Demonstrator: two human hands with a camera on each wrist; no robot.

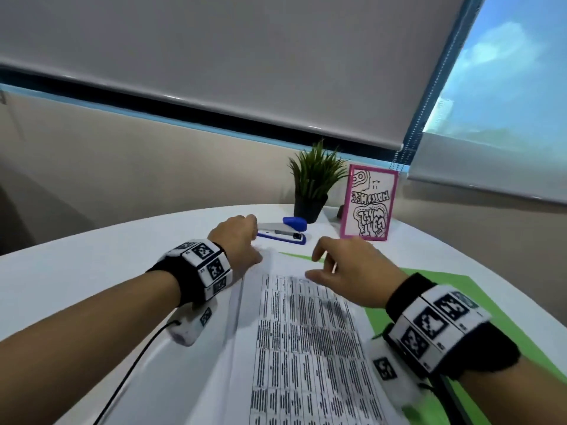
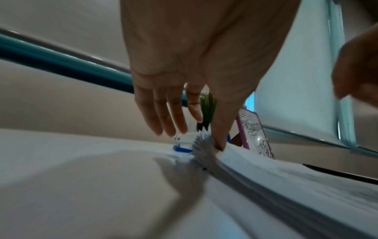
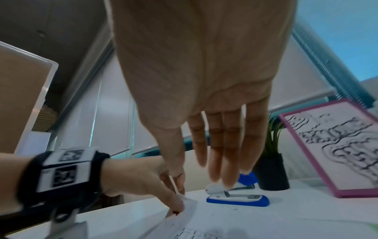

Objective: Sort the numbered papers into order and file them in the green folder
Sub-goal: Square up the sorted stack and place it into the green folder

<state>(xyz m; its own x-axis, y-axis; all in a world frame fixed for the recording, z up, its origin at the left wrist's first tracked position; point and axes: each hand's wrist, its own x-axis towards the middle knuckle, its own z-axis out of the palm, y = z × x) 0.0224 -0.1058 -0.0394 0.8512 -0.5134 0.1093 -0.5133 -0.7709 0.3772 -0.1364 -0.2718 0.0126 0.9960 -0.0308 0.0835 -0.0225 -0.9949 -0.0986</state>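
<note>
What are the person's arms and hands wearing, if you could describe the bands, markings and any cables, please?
Both forearms are bare, with no sleeves or gloves. The left hand and right hand each have a black wrist band carrying white square tiles printed with black pixelated marker codes. A small white camera unit hangs under each wrist, and a thin black cable trails from the left one.

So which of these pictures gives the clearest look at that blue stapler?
The right wrist view: the stapler shows whole and sharp beside the potted plant. The head view shows it small and partly behind the left hand. The left wrist view gives only a blurred glimpse behind the paper stack.
</note>
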